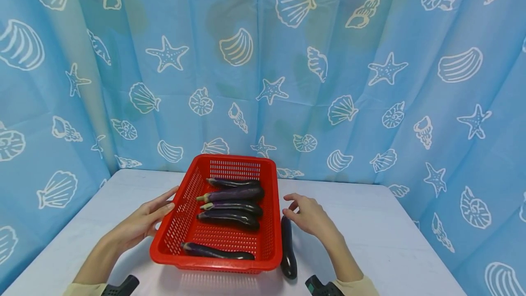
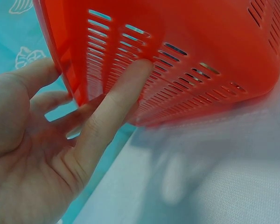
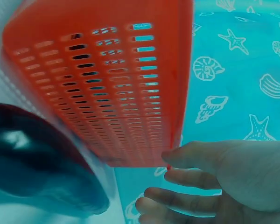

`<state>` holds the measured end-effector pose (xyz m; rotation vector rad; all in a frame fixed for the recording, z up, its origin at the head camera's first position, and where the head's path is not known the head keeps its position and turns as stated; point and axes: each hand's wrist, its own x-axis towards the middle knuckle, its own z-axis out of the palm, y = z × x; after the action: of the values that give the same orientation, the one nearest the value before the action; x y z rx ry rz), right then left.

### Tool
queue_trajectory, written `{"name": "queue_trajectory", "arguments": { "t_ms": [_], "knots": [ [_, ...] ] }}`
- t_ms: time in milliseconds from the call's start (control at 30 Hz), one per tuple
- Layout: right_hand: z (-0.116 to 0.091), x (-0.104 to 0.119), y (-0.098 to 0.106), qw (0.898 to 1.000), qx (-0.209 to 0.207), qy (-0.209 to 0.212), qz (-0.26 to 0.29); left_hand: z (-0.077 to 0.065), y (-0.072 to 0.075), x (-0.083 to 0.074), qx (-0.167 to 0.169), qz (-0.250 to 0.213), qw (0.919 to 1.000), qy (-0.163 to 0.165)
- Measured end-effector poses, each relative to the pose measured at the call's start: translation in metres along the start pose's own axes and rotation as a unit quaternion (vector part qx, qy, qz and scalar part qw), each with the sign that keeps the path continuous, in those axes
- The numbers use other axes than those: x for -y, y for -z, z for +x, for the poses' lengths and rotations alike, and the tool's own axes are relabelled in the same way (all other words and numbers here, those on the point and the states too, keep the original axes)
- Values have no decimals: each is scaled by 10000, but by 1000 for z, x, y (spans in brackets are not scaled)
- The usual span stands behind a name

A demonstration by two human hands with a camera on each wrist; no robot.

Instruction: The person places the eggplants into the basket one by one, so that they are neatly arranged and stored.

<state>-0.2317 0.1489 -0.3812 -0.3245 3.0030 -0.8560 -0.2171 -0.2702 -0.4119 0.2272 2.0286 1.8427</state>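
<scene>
A red plastic basket (image 1: 228,265) with slotted walls stands on the white-covered table. Several dark purple eggplants lie in it, most grouped side by side toward the back, with one eggplant (image 1: 218,251) along the near wall. My left hand (image 1: 141,218) is at the basket's left side; in the left wrist view its extended finger (image 2: 116,100) rests against the slotted wall. Beside the right wall, outside the basket, lies another eggplant (image 1: 288,250), pointing away from me. Over its far end hovers my right hand (image 1: 312,216), fingers loosely bent near the right rim and holding nothing.
The white table (image 1: 370,232) extends to both sides of the basket. A blue curtain (image 1: 263,72) with white shell and starfish prints hangs behind and around it. Dark devices (image 1: 324,288) are strapped at both wrists, below the beige sleeves.
</scene>
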Motion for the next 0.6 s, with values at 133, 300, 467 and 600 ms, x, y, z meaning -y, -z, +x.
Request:
{"name": "queue_trajectory", "arguments": {
  "t_ms": [133,300,467,600],
  "knots": [
    [-4,-4,-6,9998,103,-161,-31,0,0,0,-9,-6,10000,-1],
    [-9,-7,-11,9992,266,-268,-136,1,-1,0,-30,-5,10000,13],
    [-11,-10,-13,9974,491,-476,-236,1,-1,-1,-41,16,10000,6],
    [-12,-10,-14,9935,792,-774,-252,1,-1,-1,-71,36,10000,17]
  ]
}}
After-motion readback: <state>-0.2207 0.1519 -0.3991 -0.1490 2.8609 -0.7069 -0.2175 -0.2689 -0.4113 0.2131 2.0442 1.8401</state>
